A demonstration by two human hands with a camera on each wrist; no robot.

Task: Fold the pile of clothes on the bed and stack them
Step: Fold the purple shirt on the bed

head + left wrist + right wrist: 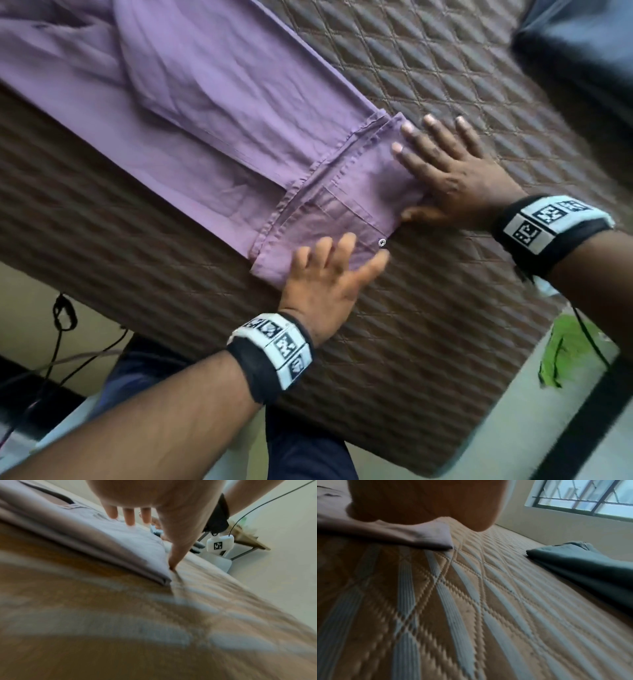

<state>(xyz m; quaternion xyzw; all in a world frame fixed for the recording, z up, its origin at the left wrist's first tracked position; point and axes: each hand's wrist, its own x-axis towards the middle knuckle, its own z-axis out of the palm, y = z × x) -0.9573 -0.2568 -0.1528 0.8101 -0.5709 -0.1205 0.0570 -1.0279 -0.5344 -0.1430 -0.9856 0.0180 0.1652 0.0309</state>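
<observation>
A purple shirt (pixel 212 113) lies flat along the brown quilted mattress (pixel 428 308), with a buttoned cuff and the hem at its near end. My left hand (pixel 335 260) lies open with spread fingers on the near corner of that end. My right hand (pixel 442 161) lies flat on the far corner, fingers straight, partly on cloth and partly on the mattress. In the left wrist view, my fingers (pixel 128 516) hover over the shirt (pixel 102 545) and the thumb touches the mattress at its edge. The right wrist view shows my palm (pixel 423 503) over the shirt's corner (pixel 412 536).
A folded blue-grey garment (pixel 575 44) lies on the mattress to the far right, also seen in the right wrist view as the garment (pixel 583 566). The mattress edge runs close to my legs (pixel 301 445). Cables (pixel 61 315) and a green item (pixel 565 349) lie on the floor.
</observation>
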